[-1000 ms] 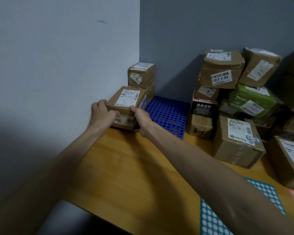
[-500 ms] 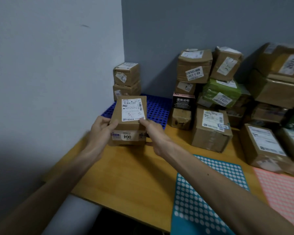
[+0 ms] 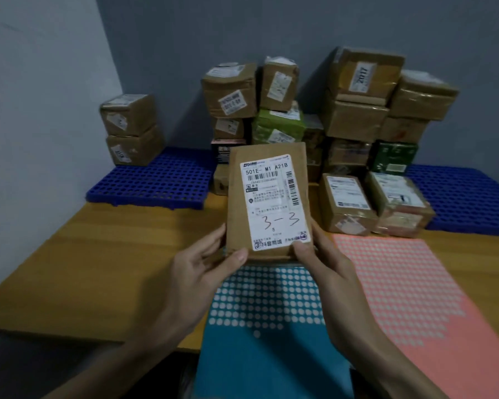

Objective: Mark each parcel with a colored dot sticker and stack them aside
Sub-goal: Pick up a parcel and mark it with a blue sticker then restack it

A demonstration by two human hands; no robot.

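parcel point(image 3: 268, 203) held in both hands, label point(image 3: 271, 197) facing person, long axis running away from them. left hand point(image 3: 196, 272) grips near-left corner, right hand point(image 3: 326, 269) grips near-right corner, thumbs on front face, fingers wrapped behind. near end hangs over far edge of teal sticker sheet point(image 3: 265, 341), so dots sit right under both wrists. pink sticker sheet point(image 3: 401, 283) just beside right hand, so that's prob the one to let go and peel. two-box stack point(image 3: 130, 128) on blue mat point(image 3: 156, 182) far left, well apart.

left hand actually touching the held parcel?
Touching. Head view: the left hand pinches the parcel at its lower left corner, thumb on the labelled face, fingers along its side.
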